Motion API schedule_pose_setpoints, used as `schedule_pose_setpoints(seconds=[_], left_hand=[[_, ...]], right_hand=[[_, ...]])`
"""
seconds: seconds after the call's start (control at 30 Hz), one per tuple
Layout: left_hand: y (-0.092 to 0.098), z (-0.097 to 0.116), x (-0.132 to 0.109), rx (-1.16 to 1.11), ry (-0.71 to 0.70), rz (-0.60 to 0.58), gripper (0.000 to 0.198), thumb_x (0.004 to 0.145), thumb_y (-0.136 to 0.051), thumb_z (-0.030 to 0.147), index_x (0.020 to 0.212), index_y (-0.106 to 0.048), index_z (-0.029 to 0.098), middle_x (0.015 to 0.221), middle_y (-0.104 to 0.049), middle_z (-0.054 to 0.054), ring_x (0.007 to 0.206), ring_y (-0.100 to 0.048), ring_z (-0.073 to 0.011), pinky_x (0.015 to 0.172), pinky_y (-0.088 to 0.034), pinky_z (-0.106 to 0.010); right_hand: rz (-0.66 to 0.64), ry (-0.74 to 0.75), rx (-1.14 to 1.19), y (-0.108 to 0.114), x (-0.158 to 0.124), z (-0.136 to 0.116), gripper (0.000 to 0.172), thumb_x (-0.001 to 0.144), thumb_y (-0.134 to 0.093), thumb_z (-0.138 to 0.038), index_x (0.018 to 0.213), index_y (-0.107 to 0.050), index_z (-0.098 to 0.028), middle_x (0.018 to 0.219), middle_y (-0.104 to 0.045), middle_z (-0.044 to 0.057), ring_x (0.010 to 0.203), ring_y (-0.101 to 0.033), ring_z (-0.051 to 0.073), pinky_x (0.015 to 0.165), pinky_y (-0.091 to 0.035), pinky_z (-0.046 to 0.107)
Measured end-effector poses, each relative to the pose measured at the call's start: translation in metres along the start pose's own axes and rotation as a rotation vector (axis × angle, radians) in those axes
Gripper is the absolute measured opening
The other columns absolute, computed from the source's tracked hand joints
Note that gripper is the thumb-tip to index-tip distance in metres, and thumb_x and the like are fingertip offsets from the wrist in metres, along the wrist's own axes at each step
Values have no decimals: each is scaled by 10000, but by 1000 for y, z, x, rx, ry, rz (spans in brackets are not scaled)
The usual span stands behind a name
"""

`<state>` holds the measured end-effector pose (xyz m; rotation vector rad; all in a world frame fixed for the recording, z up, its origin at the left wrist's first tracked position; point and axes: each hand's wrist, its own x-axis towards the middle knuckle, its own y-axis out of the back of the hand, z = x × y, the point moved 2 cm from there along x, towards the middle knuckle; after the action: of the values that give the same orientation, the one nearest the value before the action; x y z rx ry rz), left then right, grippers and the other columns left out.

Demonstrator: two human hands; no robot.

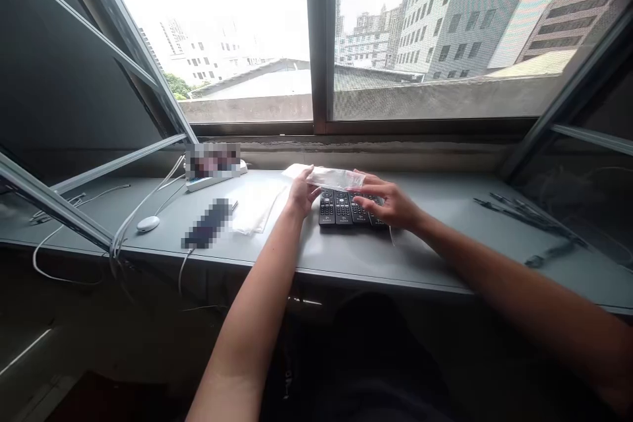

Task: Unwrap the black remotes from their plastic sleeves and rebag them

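Note:
A clear plastic bag [332,177] is held above the desk, a pinkish strip along its right end. My left hand [301,194] grips the bag near its left end, thumb on top. At the right end, my right hand [388,203] has its upper fingers on the bag's edge, while its lower fingers are spread over the remotes. Several black remote controls [343,210] lie side by side beneath the bag, their upper parts covered by it and by my right hand. A stack of clear plastic bags [254,211] lies flat left of my left hand.
On the grey desk [297,254], a blurred-out dark object [208,224] with a cable lies left. A white power strip [217,175], cables and a round white device [148,224] are farther left. Dark thin items [529,217] lie at right. Metal frames flank both sides.

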<state>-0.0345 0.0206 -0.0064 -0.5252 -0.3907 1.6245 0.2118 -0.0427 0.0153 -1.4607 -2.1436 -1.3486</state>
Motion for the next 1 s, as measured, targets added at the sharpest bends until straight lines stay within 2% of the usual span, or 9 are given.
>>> schedule_pose_setpoints(seconds=[0.1, 0.23, 0.37, 0.57, 0.67, 0.73, 0.8, 0.93, 1.0], left_hand=[[-3, 0, -2, 8, -4, -77, 197, 956, -735, 249, 1127, -801, 177, 1018, -792, -84, 695, -663, -110, 552, -487, -177], [-1, 3, -1, -36, -17, -2, 224, 977, -684, 229, 1149, -810, 160, 923, -779, -57, 592, -588, -80, 518, -479, -179], [0, 6, -4, -61, -3, -18, 220, 992, -698, 256, 1148, -803, 143, 877, -763, -51, 553, -571, -65, 517, -501, -173], [-9, 4, -11, 20, 75, -206, 178, 984, -713, 232, 1103, -804, 135, 1031, -812, -99, 608, -646, -82, 483, -511, -159], [-7, 5, -10, -19, 63, -154, 150, 985, -703, 207, 1082, -787, 129, 1014, -811, -92, 579, -623, -67, 454, -484, -141], [-3, 7, -8, -91, 58, -75, 158, 986, -705, 214, 1111, -763, 136, 922, -788, -68, 548, -601, -64, 469, -498, -142], [1, 9, -6, -164, 68, 10, 175, 993, -711, 241, 1137, -726, 142, 810, -735, -39, 521, -582, -66, 497, -526, -151], [5, 11, -5, -228, 88, 84, 194, 1024, -688, 291, 1151, -659, 147, 756, -684, -31, 530, -594, -80, 537, -554, -160], [5, 11, -5, -230, 83, 85, 198, 1024, -691, 291, 1159, -649, 153, 773, -686, -34, 534, -594, -79, 543, -555, -159]], right_hand=[[-5, 0, -4, -1, 0, 1, 302, 1033, -745, -452, 1255, -868, -288, 1434, -777, 93, 1515, -600, 373, 1276, -477, 568], [99, -52, -60, 2, 0, 5, 340, 1016, -756, -457, 1272, -848, -254, 1360, -808, 110, 1285, -757, 353, 1190, -565, 552], [95, -50, -60, 3, 0, 5, 326, 1016, -751, -457, 1247, -855, -251, 1360, -806, 113, 1289, -755, 344, 1197, -559, 548], [44, -29, -14, 2, 1, 3, 246, 1020, -750, -474, 1084, -888, -280, 1342, -810, 99, 1463, -639, 372, 1250, -494, 593], [58, -69, -8, 9, 3, 7, 282, 1033, -734, -511, 1092, -877, -276, 1219, -836, 98, 1298, -736, 364, 1186, -546, 585], [-1, -83, -47, 15, 4, 11, 332, 1030, -730, -540, 1186, -857, -277, 1215, -832, 96, 1189, -772, 350, 1141, -576, 571], [-124, -71, -135, 21, 3, 18, 499, 968, -794, -586, 1363, -802, -282, 1347, -792, 110, 1299, -721, 374, 1190, -541, 577], [-372, -213, -242, 27, -4, 39, 1250, 690, -984, -693, 1750, -440, -316, 1741, -502, 129, 1599, -460, 453, 1329, -388, 609], [-447, -269, -250, 27, -9, 47, 1391, 617, -1012, -706, 1784, -366, -313, 1774, -458, 129, 1618, -433, 465, 1349, -355, 606]])
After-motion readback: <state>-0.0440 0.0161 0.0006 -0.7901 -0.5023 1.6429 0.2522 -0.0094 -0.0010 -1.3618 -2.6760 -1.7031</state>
